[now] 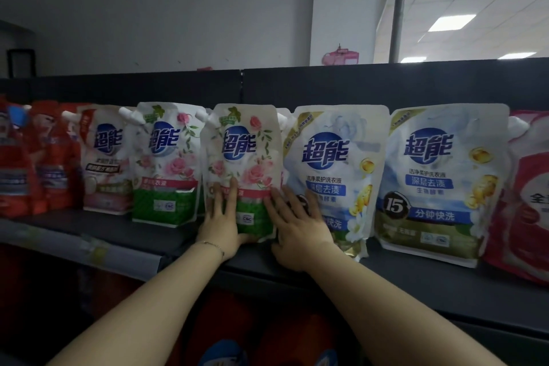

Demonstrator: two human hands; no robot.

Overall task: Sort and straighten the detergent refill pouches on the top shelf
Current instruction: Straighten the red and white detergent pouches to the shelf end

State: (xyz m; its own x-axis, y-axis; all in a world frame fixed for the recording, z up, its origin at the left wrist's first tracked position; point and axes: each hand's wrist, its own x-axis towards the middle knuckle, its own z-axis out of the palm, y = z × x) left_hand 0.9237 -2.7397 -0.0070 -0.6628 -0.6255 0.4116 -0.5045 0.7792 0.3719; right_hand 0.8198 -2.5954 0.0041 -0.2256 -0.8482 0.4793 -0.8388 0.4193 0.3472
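Top shelf (445, 285), dark metal with a dark back panel (356, 83); one row of spouted refill pouches stands along it.

Far left: red pouches (53, 157), packed close together and blurred. Next to them is a pink-and-white pouch (102, 157), upright and set further back. Beside it is a rose-print pouch with green base (166, 163), upright, its spout at the upper left corner.

Centre: a second rose-print pouch (246, 145), the item under handling. It stands near the shelf's front edge, ahead of its neighbours.

Left hand (221, 217): fingers straight and laid flat against the lower front of this pouch, thumb reaching along its bottom edge. A thin bracelet (212, 245) is on the wrist.

Right hand (297, 223): fingers spread and straight, at the right edge of the same pouch and lying over the lower left of the neighbouring blue-and-white pouch (329, 157). Whether it touches the rose-print pouch cannot be told.

That blue-and-white pouch tilts slightly, its base near the front edge. Right of it is a matching blue-and-white pouch marked "15" (439, 175), upright and facing front. At the far right is a pink-red pouch (531, 202), cut off by the frame.

The shelf's front rail at left carries price labels (89, 246), unreadable.
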